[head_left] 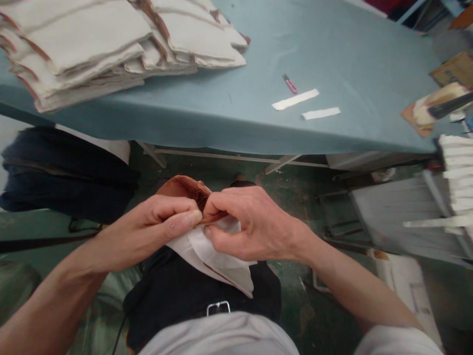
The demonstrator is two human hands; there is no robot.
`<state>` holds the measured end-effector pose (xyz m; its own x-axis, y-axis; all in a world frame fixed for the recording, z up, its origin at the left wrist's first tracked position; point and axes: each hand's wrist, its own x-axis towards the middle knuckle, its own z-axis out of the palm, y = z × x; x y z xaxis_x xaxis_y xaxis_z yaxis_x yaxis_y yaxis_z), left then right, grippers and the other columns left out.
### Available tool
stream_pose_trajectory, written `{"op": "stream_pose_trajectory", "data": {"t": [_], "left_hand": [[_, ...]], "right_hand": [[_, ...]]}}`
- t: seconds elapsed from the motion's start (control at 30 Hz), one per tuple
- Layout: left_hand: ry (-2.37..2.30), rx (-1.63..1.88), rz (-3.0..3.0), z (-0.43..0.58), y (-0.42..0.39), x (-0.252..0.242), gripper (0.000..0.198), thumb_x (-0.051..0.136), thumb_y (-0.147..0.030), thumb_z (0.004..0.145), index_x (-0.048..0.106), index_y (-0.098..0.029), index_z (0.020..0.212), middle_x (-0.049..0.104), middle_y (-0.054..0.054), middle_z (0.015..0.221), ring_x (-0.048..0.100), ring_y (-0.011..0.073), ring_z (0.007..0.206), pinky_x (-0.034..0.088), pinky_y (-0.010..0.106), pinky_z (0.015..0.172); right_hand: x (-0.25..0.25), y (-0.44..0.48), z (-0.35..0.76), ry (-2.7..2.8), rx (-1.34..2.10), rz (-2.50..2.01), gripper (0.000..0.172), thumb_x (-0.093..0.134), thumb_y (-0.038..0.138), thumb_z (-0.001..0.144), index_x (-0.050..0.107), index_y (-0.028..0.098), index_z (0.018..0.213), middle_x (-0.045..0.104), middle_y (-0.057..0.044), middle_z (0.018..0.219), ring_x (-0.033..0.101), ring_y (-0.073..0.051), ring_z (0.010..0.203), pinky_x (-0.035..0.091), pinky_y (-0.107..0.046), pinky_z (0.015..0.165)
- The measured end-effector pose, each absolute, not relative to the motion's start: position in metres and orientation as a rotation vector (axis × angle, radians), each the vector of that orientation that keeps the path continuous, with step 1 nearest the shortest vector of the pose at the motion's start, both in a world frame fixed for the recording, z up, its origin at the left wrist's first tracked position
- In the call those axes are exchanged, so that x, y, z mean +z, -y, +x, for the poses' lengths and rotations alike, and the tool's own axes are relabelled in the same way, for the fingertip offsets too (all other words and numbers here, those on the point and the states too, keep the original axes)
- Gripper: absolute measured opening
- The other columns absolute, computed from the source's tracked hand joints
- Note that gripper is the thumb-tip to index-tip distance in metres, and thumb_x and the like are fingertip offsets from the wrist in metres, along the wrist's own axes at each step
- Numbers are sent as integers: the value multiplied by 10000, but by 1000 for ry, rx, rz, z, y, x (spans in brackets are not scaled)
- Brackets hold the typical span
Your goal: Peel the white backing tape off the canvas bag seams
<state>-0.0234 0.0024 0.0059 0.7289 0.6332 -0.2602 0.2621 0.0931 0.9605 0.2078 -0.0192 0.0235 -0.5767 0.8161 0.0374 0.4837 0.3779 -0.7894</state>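
A: Room and surface, quick.
B: One green floor [295, 197], scuffed. One table [258, 64] across the far side, smooth blue-green cover draped over its near edge. Clutter at the right, too blurred to count.

A: Next size down?
B: One dark bundle [66, 170], left, by the table's near side. One cloth pile [92, 34], far left on the table: white pieces, brown edges, two stacks side by side. Layers overlap, can't count them.

A: Hands?
B: Two, middle, near side of the table, over the lap. Left hand [162, 227]: thumb and forefinger together, clamped on a brown edge. Right hand [254, 222]: thumb and forefinger pinching that edge just beside.

A: Edge of what?
B: One fabric piece [221, 268], white and brown, between both hands, white part spreading near and right.

A: Small stuff?
B: Two white strips [295, 99], right of the pile on the table, apart from each other. One metal buckle [218, 308], nearest, at the waist. One pink-handled tool [291, 85], just beyond the farther strip.
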Motion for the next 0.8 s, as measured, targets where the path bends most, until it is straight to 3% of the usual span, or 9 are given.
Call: {"op": "stream_pose_trajectory", "data": {"t": [0.17, 0.43, 0.5, 0.67, 0.8], "left_hand": [[-775, 429, 1968, -21, 4, 7, 365, 506, -251, 1045, 502, -209, 683, 458, -63, 614, 400, 104, 525, 310, 245, 515], [-720, 581, 2160, -27, 18, -5, 206, 504, -182, 1041, 618, -224, 874, 640, -32, 736, 571, 137, 615, 394, 262, 598], [-731, 578, 2130, -25, 20, -3, 205, 509, -180, 1034, 616, -226, 866, 637, -32, 728, 568, 137, 611, 403, 257, 599], [-798, 650, 2150, -18, 22, -6, 262, 523, -228, 1042, 590, -224, 789, 606, -26, 673, 546, 146, 595, 387, 275, 592], [-856, 727, 1949, -14, 27, -15, 314, 521, -287, 1033, 556, -224, 727, 543, -35, 615, 460, 134, 533, 364, 277, 552]], "right_hand": [[21, 18, 209, 2191, 1160, -1119, 68, 574, 190, 810, 560, 208, 746, 524, 66, 660, 443, -96, 602, 324, -256, 637], [9, 17, 211, 1935, 1514, -984, 49, 613, 192, 811, 580, 197, 776, 503, 83, 675, 414, -75, 590, 350, -223, 614], [11, 16, 212, 1920, 1584, -956, 68, 611, 210, 834, 575, 198, 778, 479, 80, 665, 397, -79, 589, 334, -225, 595], [10, 16, 211, 1855, 1707, -1001, 342, 559, 365, 986, 445, 224, 696, 336, 68, 640, 309, -98, 590, 253, -248, 543], [5, 19, 206, 1894, 1602, -961, 328, 525, 351, 983, 406, 232, 701, 324, 72, 649, 314, -93, 591, 289, -244, 566]]}}
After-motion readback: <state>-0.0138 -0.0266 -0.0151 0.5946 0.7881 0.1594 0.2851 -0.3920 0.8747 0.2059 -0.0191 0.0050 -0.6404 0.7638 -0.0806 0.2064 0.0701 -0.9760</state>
